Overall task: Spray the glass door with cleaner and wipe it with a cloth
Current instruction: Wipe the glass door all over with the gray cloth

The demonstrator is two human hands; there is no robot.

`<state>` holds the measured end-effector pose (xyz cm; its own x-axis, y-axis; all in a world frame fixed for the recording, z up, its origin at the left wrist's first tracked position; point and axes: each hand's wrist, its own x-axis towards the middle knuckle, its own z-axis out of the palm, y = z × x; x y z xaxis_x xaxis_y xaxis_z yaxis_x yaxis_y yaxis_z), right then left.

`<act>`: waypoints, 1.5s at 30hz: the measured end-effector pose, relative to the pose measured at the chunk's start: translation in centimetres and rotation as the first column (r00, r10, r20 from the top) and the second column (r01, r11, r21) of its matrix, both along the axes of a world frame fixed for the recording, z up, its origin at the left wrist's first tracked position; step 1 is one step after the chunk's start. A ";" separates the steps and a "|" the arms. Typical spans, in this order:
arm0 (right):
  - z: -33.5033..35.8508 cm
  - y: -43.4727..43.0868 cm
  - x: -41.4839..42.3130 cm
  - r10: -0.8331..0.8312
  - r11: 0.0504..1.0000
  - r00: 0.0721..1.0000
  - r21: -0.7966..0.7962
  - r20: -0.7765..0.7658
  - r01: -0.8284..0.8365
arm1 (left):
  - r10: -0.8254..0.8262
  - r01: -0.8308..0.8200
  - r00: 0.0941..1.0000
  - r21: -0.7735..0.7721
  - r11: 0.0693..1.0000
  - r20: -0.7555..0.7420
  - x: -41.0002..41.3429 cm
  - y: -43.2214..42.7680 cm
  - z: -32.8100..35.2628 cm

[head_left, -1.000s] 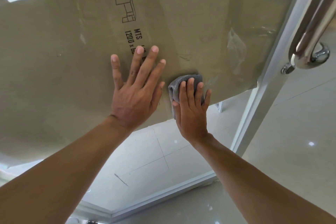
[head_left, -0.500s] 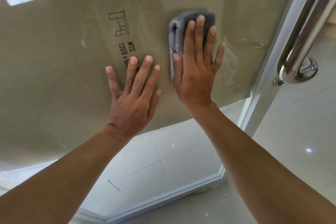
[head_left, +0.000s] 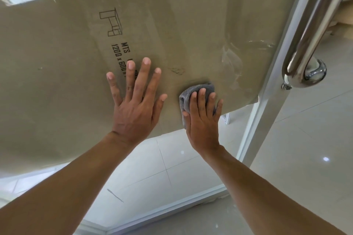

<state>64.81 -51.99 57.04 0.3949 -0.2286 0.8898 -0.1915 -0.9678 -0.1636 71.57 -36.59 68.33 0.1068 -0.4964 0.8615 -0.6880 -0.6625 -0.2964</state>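
Note:
The glass door fills the upper view, with brown printed cardboard showing behind it. My right hand presses a folded grey cloth flat against the glass near the cardboard's lower edge. My left hand lies flat on the glass just left of it, fingers spread, holding nothing. Wet streaks show on the glass up and to the right of the cloth. No spray bottle is in view.
A polished steel pull handle runs down the right side, beside the door's pale metal frame. Light floor tiles show through the lower glass, and a white bottom rail crosses below.
My right hand swept the cloth up the glass half a second ago, then came back down to the cardboard's lower edge. My left hand stayed flat in place.

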 end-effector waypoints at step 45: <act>15.2 -3.3 1.6 -0.034 0.998 0.975 -0.048 0.219 0.046 | -0.014 0.015 0.999 -0.025 1.000 0.048 -1.5 -5.4 2.3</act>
